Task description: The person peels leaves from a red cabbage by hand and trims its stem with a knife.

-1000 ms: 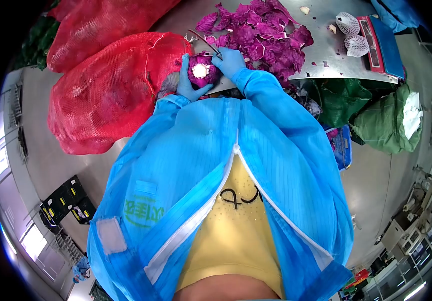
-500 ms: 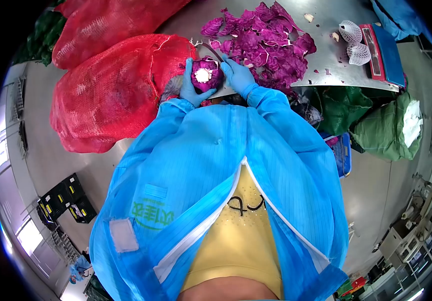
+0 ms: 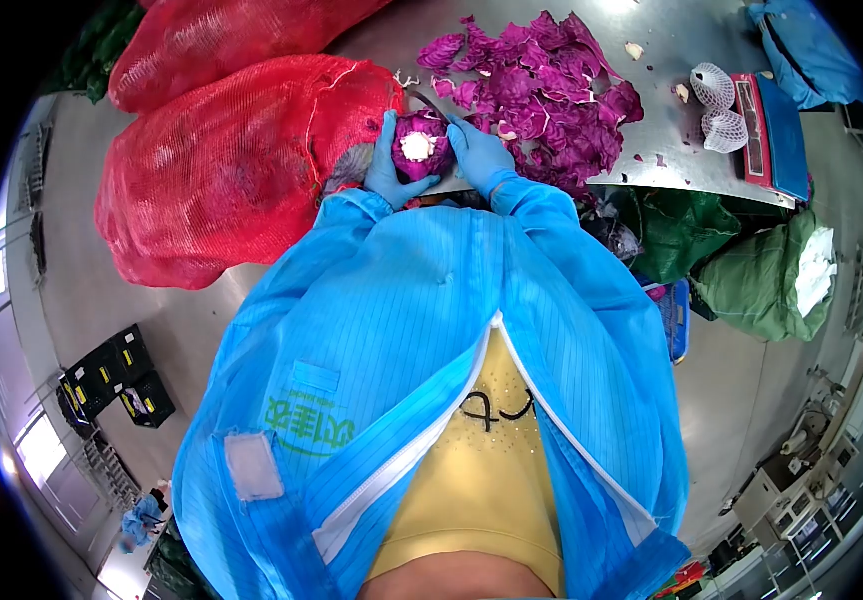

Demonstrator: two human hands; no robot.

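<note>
A red cabbage (image 3: 435, 142) sits at the near edge of the metal table, its pale cut stem facing up. My left hand (image 3: 387, 168) is curled around its left and near side, the thumb along the bottom. Against the cabbage's right side is my right hand (image 3: 481, 156), closed around what looks like a knife (image 3: 429, 103). Only a thin, dark, curved blade shows, reaching up and left behind the cabbage; its handle is hidden in the glove. Loose purple cabbage leaves (image 3: 551, 90) lie heaped just beyond my right hand.
A full red mesh sack (image 3: 216, 170) lies left of my hands, with another red sack (image 3: 221, 40) behind it. Right on the metal table (image 3: 686, 165) are white foam nets (image 3: 724, 130) and a blue-and-red box (image 3: 776, 135). Green sacks (image 3: 766, 275) stand below its edge.
The view has shifted slightly, so the hands and cabbage appear a little farther right. Both hands keep nearly the same hold, and the cabbage is turned about the same way.
</note>
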